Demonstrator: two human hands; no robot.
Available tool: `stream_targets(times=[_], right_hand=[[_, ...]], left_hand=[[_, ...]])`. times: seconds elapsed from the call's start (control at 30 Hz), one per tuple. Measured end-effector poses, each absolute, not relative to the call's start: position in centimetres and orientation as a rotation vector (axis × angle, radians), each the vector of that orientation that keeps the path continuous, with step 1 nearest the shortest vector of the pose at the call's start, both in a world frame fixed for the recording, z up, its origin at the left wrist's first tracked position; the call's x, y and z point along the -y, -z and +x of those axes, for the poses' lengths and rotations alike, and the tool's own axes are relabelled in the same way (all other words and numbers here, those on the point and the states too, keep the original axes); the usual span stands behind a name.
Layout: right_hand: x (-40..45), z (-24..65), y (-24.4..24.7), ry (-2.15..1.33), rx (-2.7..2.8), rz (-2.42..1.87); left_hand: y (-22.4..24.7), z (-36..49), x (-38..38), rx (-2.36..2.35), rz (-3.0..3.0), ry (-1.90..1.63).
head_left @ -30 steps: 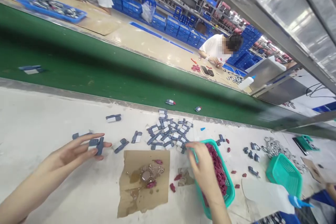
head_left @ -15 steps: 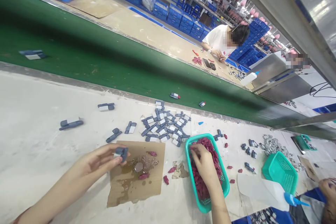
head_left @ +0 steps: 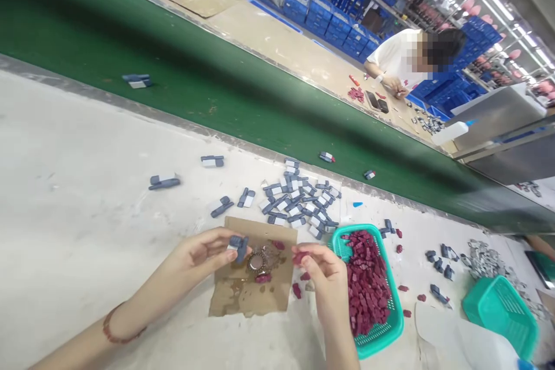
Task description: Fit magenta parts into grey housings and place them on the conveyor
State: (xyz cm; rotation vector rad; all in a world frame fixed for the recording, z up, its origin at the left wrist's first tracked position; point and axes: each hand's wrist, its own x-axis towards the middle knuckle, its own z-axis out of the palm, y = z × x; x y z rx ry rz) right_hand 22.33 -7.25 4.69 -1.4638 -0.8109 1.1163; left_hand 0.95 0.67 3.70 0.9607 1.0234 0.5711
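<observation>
Over the left part of a stained cardboard sheet [head_left: 225, 295], my left hand [head_left: 203, 257] pinches a small blue-grey plastic piece with a white side [head_left: 237, 247]. My right hand [head_left: 324, 272] is closed on a small dark-red piece [head_left: 300, 256] at the cardboard's right edge. Between the hands, a round shallow cap-like dish [head_left: 256, 262] lies on the cardboard in a patch of clear glue-like stuff, with red pieces beside it. Just right of my right hand stands a teal basket [head_left: 401, 324] full of dark-red pieces [head_left: 368, 283].
Several blue-grey pieces [head_left: 299, 199] are heaped behind the cardboard. A green conveyor belt [head_left: 243, 121] crosses behind, carrying a few pieces. On the right are a second teal basket [head_left: 489, 306], grey parts [head_left: 481, 260] and a white bottle [head_left: 468, 332]. A person [head_left: 407, 63] works across the belt.
My right hand has come out of the teal basket leftward with a dark-red piece. My left hand still holds the blue-grey piece. The view has shifted, and pieces on the belt have moved relative to the table.
</observation>
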Motion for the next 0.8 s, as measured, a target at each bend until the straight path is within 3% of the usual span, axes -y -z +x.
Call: stream_targets(times=[0.2,0.6,0.8], right_hand=[[6.1,20.5,-2.4,-1.169,0.816,-1.457],[6.9,19.4,-2.0,-0.845,1.432,-1.748],[6.5,19.1,-2.3,-0.525,2.004,-1.561]], left_hand=[[-3.5,0.8,-1.1,-0.983,0.909,-0.647],[-2.8,0.6,-1.4,-0.98,0.791,-0.548],[-2.4,0.3,-1.4,-1.082,0.627,-0.548]])
